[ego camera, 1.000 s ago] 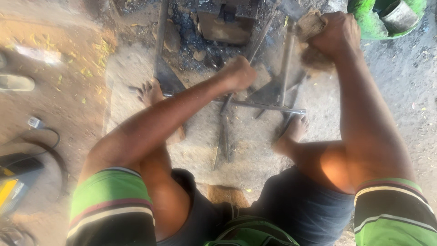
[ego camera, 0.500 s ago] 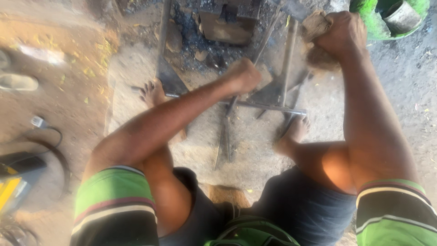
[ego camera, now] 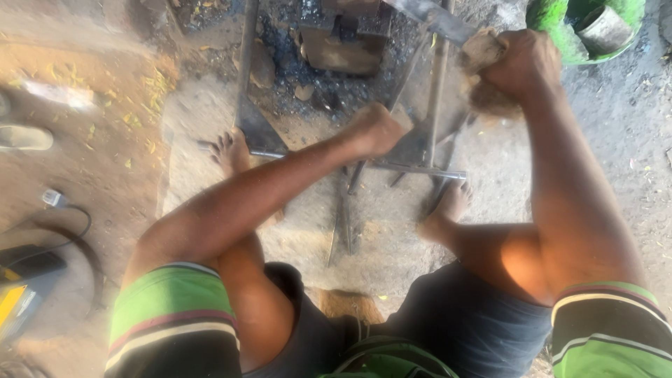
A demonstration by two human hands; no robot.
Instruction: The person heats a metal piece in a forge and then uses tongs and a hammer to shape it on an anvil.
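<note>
Brown husky lump (ego camera: 481,49) sits top right of my view, pressed against flat metal blade (ego camera: 428,17) of upright iron stand (ego camera: 435,105). My right hand (ego camera: 526,64) wrapped tight round lump, fingers fully curled. My left hand (ego camera: 378,129) balled into fist low on stand by crossbar; can't tell what it grips, if anything. Bare feet planted either side of stand on dusty ground. Green bucket (ego camera: 553,28) just beyond right hand. Sandal (ego camera: 24,137) and black cable (ego camera: 66,234) far left.
</note>
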